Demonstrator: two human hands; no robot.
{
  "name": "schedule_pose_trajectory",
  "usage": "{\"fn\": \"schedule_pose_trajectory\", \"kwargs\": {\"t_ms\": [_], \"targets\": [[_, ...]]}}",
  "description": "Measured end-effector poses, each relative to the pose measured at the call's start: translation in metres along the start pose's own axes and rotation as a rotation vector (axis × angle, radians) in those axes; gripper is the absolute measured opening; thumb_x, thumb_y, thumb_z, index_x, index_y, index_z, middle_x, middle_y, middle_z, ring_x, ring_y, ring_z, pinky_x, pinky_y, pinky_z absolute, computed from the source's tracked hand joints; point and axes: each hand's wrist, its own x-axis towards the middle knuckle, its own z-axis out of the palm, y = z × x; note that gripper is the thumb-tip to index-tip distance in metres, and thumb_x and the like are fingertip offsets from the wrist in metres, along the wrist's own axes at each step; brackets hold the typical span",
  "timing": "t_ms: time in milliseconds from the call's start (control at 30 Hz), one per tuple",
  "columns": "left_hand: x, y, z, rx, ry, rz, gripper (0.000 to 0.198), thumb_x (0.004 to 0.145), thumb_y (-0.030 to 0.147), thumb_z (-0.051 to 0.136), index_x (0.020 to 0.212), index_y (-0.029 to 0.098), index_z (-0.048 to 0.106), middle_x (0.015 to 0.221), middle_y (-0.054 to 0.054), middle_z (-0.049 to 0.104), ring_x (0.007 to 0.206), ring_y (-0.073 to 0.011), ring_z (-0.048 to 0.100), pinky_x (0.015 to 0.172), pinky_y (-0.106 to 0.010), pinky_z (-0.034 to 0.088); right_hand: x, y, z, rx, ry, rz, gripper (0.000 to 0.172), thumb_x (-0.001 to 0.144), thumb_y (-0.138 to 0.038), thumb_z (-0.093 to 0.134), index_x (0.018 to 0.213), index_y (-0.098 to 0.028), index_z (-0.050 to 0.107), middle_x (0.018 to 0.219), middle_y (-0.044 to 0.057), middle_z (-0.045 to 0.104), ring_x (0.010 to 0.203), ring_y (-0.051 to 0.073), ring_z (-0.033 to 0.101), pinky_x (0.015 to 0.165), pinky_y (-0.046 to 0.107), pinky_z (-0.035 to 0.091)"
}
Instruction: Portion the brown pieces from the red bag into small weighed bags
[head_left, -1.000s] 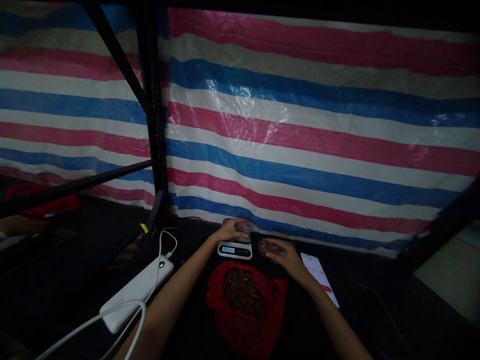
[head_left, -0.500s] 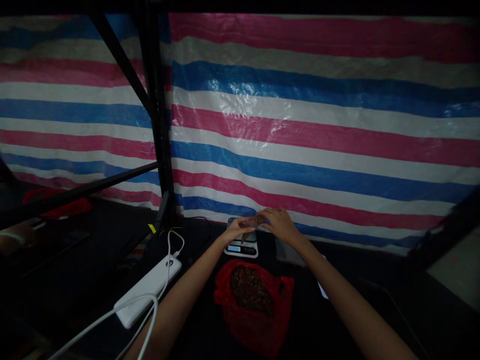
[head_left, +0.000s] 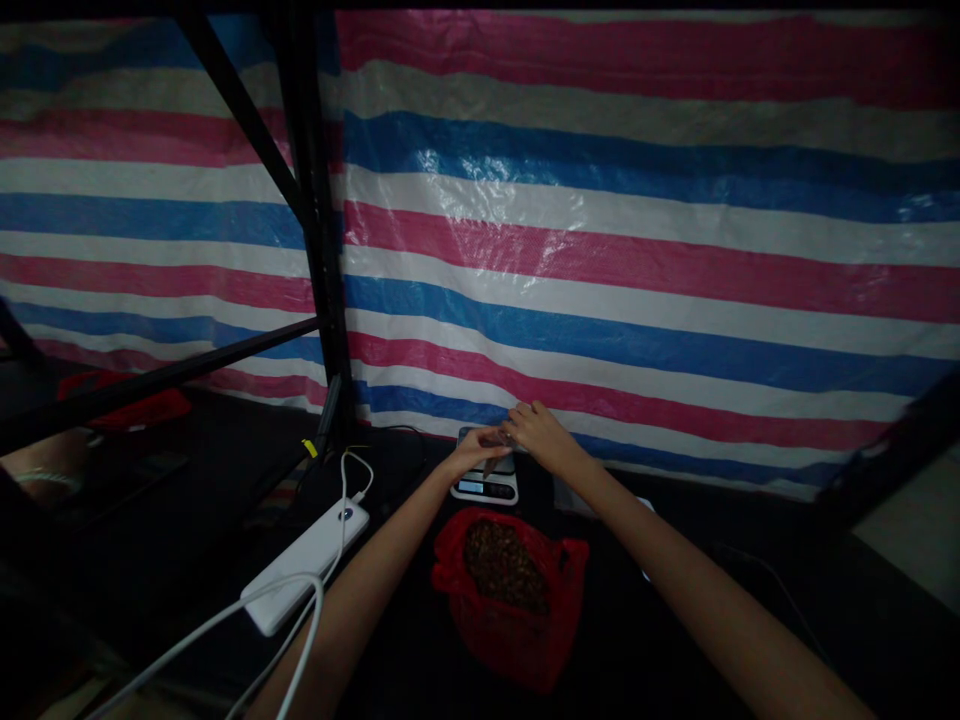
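Observation:
A small see-through plastic bag (head_left: 492, 464), dim and partly covered by fingers, is held above a white digital kitchen scale (head_left: 484, 490) with a lit display. My left hand (head_left: 472, 450) grips the bag from the left, thumb and fingers closed on it. From the right, my right hand (head_left: 541, 434) has its fingers bent down at the bag's upper part; its fingertips are partly hidden. Nearer to me sits an open red plastic bag (head_left: 517, 645) full of small brown pieces (head_left: 506, 565), too dark to name.
A white power bank (head_left: 307, 565) with a white cable lies left of my left forearm. Black metal frame posts (head_left: 315, 250) stand at left before a striped tarp (head_left: 637, 240). At far left are another person's arm (head_left: 49, 460) and a red bag (head_left: 142, 408).
My right hand has moved slightly left and closer to my left hand at the small bag. The other person's arm has shifted at far left. The whole view has tilted a little.

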Motion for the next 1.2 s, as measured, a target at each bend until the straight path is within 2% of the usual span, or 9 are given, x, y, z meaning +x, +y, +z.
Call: {"fn": "schedule_pose_trajectory", "kwargs": {"t_ms": [133,267,400,533,633,767,933,1067,1200], "targets": [[0.001,0.002,-0.003,0.020,-0.002,-0.004,0.048,0.058,0.037,0.071,0.098,0.011,0.061,0.091,-0.007,0.065,0.082,-0.0180,0.058,0.078,-0.030,0.042,-0.007,-0.002,-0.005,0.004,0.026,0.013,0.023,0.083,-0.010,0.037,0.099,-0.017,0.053,0.095,0.009,0.058,0.090,0.023,0.047,0.073,0.033,0.029],[0.009,0.003,-0.016,0.156,0.005,0.029,0.055,0.060,0.035,0.070,0.109,0.014,0.056,0.095,-0.007,0.064,0.084,-0.0184,0.058,0.079,-0.031,0.042,-0.030,-0.004,0.002,0.094,0.068,0.242,0.026,0.082,-0.016,0.041,0.107,-0.016,0.048,0.101,0.011,0.058,0.093,0.024,0.049,0.076,0.035,0.029],[0.023,-0.007,-0.029,0.377,0.049,0.022,0.054,0.058,0.031,0.071,0.107,0.013,0.057,0.093,-0.007,0.065,0.083,-0.0185,0.058,0.077,-0.030,0.043,-0.071,-0.014,0.039,0.316,-0.048,0.516,0.025,0.079,-0.027,0.048,0.102,-0.018,0.048,0.089,0.007,0.063,0.083,0.023,0.056,0.075,0.035,0.031],[0.032,-0.028,-0.029,0.454,0.074,-0.023,0.046,0.052,0.029,0.073,0.094,0.013,0.063,0.084,-0.005,0.066,0.079,-0.0192,0.058,0.076,-0.030,0.043,-0.110,-0.034,0.084,0.567,-0.206,0.623,0.033,0.075,-0.027,0.051,0.106,-0.019,0.045,0.092,0.005,0.065,0.086,0.023,0.058,0.075,0.036,0.034],[0.032,-0.040,-0.026,0.476,0.078,-0.033,0.043,0.053,0.032,0.071,0.093,0.015,0.063,0.084,-0.003,0.066,0.079,-0.0187,0.058,0.076,-0.029,0.043,-0.124,-0.046,0.097,0.575,-0.194,0.630,0.042,0.074,-0.029,0.052,0.114,-0.021,0.042,0.101,0.006,0.062,0.095,0.024,0.055,0.079,0.039,0.034],[0.030,-0.042,-0.027,0.493,0.062,-0.029,0.046,0.054,0.033,0.070,0.096,0.015,0.063,0.087,-0.003,0.066,0.081,-0.0184,0.058,0.077,-0.028,0.043,-0.114,-0.053,0.086,0.456,-0.027,0.528,0.045,0.072,-0.032,0.057,0.115,-0.027,0.044,0.117,0.006,0.052,0.106,0.026,0.044,0.081,0.040,0.031],[0.030,-0.040,-0.027,0.520,0.075,-0.025,0.051,0.052,0.032,0.072,0.098,0.014,0.062,0.094,-0.007,0.065,0.087,-0.0213,0.057,0.082,-0.031,0.041,-0.087,-0.059,0.080,0.490,-0.070,0.324,0.021,0.073,-0.025,0.059,0.093,-0.028,0.058,0.100,0.001,0.059,0.096,0.021,0.047,0.078,0.036,0.029],[0.028,-0.040,-0.024,0.507,0.040,-0.003,0.052,0.053,0.031,0.072,0.101,0.015,0.061,0.100,-0.007,0.063,0.093,-0.0213,0.055,0.086,-0.032,0.039,-0.084,-0.065,0.090,0.525,-0.111,0.318,0.009,0.073,-0.022,0.060,0.081,-0.026,0.060,0.090,-0.001,0.062,0.091,0.019,0.049,0.076,0.034,0.027],[0.024,-0.034,-0.024,0.471,-0.013,-0.005,0.052,0.056,0.031,0.071,0.104,0.013,0.059,0.096,-0.007,0.064,0.087,-0.0197,0.057,0.081,-0.030,0.042,-0.091,-0.063,0.090,0.576,-0.061,0.350,0.005,0.076,-0.021,0.056,0.077,-0.025,0.060,0.084,-0.002,0.064,0.086,0.018,0.052,0.075,0.033,0.027]]}}
